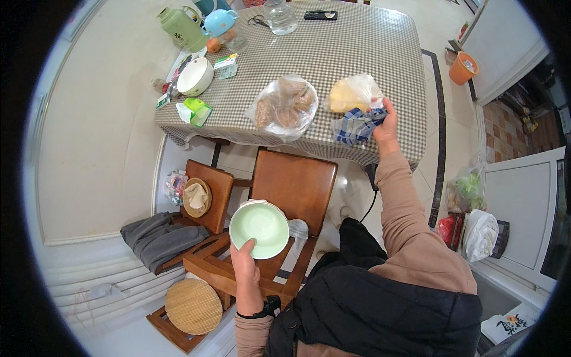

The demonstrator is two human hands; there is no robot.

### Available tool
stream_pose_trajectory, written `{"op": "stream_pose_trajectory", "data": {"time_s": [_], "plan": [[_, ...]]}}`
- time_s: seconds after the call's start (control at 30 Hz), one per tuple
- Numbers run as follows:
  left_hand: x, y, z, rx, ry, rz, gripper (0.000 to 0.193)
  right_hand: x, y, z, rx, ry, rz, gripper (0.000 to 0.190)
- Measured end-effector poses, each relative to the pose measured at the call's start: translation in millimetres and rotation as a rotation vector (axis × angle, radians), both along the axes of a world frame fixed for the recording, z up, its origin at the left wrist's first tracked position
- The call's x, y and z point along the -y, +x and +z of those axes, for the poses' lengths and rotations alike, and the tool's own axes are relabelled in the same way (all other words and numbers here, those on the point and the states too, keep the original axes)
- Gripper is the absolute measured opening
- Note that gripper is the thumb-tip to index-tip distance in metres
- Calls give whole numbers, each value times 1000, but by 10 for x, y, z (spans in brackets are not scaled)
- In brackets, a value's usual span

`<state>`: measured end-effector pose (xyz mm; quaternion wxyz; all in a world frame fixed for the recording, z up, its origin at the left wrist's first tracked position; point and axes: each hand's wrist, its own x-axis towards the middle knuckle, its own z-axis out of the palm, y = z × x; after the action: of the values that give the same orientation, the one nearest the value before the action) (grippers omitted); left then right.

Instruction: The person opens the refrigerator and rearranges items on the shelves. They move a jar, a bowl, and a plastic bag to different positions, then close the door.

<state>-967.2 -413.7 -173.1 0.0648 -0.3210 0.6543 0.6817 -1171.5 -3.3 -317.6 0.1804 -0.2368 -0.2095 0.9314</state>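
Note:
My left hand [246, 267] holds a pale green bowl [261, 226] over the wooden chairs, thumb inside the rim. A whitish rim shows behind this bowl, perhaps a second one under it. At the table's near edge, my right hand [387, 122] grips a blue and white checked cloth [358, 126], which lies partly on the tablecloth. Just beyond the cloth is a clear plastic bag [363, 87] with yellow food [342, 97] in it; I cannot tell whether my fingers touch the bag. Left of it sits another plastic bag with brown, bread-like food [289, 101].
The checked tablecloth [357, 49] also bears a white bowl [195, 76], green thermos [182, 30], glass jug [281, 18], blue-lidded jar [225, 31] and tissue pack [195, 111]. Wooden chairs [294, 187] stand below the near edge. An orange bin [463, 69] is at right.

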Motion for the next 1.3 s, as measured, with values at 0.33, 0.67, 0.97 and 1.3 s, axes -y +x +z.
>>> {"op": "stream_pose_trajectory", "data": {"time_s": [0.33,0.67,0.97,1.3], "plan": [[142,99,26,-93,89,-88,55,116,672,290,-93,16,-55,20],[330,409,48,-224,329,-387,51,883,2247,722,-332,63,-138,25],[434,1094,113,-180,470,-688,53,1839,4051,1052,-346,176,-185,24],[248,1986,134,-165,441,-983,57,2282,5984,941,-185,147,-301,21]]}}
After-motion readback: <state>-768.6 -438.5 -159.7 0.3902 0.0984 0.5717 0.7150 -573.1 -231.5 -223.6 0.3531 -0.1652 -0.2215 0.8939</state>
